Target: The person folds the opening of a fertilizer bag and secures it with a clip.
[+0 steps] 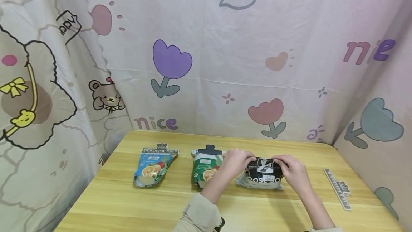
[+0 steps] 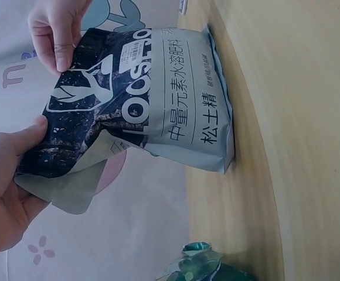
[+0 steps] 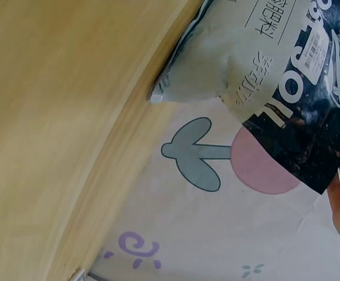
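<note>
A black and pale grey fertilizer bag (image 1: pixel 264 174) stands upright on the table, its top edge between my two hands. My left hand (image 1: pixel 237 161) pinches the bag's upper left corner, thumb on the printed front and fingers behind, as the left wrist view shows. At the upper right corner my right hand (image 1: pixel 291 169) pinches the bag the same way. In the left wrist view the black top part of the bag (image 2: pixel 70 146) is creased and bends near my left thumb. The bag's lower edge (image 3: pixel 158 93) meets the wood in the right wrist view.
Left of the bag lies a green packet (image 1: pixel 201 173) closed with a dark clip (image 1: pixel 210 149). Farther left is a blue packet (image 1: pixel 151 171) under a piano-key clip (image 1: pixel 161 151). A loose piano-key clip (image 1: pixel 338 189) lies at the right of the wooden table (image 1: pixel 128 210). Patterned cloth (image 1: pixel 209 63) hangs behind.
</note>
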Action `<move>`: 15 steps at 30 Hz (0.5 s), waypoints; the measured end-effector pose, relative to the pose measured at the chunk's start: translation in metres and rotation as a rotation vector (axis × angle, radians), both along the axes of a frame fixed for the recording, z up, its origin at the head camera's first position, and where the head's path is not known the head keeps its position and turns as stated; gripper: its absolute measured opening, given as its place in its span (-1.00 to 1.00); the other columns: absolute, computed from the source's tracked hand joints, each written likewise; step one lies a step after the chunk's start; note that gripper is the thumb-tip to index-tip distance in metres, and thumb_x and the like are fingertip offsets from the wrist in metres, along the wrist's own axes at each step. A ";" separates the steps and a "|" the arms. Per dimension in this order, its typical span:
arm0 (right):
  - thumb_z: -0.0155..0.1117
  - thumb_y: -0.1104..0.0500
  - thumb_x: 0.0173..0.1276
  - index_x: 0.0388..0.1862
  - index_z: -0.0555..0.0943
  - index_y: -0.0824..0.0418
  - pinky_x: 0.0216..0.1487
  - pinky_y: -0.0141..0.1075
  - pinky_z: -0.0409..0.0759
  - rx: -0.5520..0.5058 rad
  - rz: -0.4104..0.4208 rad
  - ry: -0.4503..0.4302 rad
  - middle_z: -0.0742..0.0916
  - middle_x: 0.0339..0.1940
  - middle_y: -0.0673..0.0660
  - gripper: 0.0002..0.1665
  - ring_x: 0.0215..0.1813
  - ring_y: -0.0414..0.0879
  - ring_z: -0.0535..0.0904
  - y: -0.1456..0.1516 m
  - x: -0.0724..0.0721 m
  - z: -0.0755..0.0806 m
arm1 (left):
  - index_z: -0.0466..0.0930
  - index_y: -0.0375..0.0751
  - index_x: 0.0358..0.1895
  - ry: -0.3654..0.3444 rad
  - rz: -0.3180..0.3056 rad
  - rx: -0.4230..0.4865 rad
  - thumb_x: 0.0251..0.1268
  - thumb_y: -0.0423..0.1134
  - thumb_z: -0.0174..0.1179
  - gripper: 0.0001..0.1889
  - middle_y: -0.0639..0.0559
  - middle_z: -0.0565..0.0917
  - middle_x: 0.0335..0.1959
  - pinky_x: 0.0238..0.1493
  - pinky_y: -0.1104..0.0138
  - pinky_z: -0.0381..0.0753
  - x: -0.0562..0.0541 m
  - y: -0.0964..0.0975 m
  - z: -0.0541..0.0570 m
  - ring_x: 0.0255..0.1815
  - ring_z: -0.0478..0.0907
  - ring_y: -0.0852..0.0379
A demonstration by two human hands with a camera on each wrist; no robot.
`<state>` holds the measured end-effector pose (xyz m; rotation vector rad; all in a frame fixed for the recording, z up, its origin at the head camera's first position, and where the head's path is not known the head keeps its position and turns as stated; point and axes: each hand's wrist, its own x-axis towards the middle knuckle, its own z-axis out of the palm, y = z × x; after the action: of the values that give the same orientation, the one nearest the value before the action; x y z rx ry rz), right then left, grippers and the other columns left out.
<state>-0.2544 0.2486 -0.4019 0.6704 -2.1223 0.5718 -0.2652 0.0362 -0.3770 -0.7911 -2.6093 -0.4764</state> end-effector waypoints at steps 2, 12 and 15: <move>0.43 0.49 -0.14 -0.45 0.68 0.23 -0.36 -0.37 0.50 -0.007 -0.002 0.017 0.70 -0.50 0.05 -0.75 -0.44 -0.08 0.60 -0.001 0.000 0.000 | 0.71 0.13 -0.23 0.002 0.000 0.003 0.25 0.03 0.08 -0.77 0.31 0.67 -0.39 -0.63 0.57 0.25 0.000 0.000 0.000 -0.59 0.46 0.41; 0.41 0.48 -0.07 -0.38 0.69 0.20 -0.30 -0.57 0.44 -0.047 0.014 -0.092 0.70 -0.43 -0.01 -0.73 -0.37 -0.15 0.59 0.004 0.002 0.001 | 0.72 0.11 -0.27 -0.045 -0.025 0.110 0.20 0.02 0.16 -0.80 0.32 0.67 -0.40 -0.48 0.52 0.41 -0.001 -0.009 -0.004 -0.47 0.52 0.39; 0.39 0.47 -0.03 -0.35 0.70 0.20 -0.30 -0.59 0.42 -0.055 -0.010 -0.129 0.71 -0.40 0.02 -0.74 -0.34 -0.14 0.59 0.011 0.004 0.001 | 0.72 0.10 -0.26 -0.052 -0.030 0.132 0.20 0.02 0.17 -0.81 0.32 0.67 -0.37 -0.43 0.50 0.44 -0.002 -0.010 -0.006 -0.41 0.55 0.36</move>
<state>-0.2506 0.2593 -0.4009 0.6055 -2.2197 0.6821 -0.2669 0.0263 -0.3833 -0.7857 -2.5851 -0.6788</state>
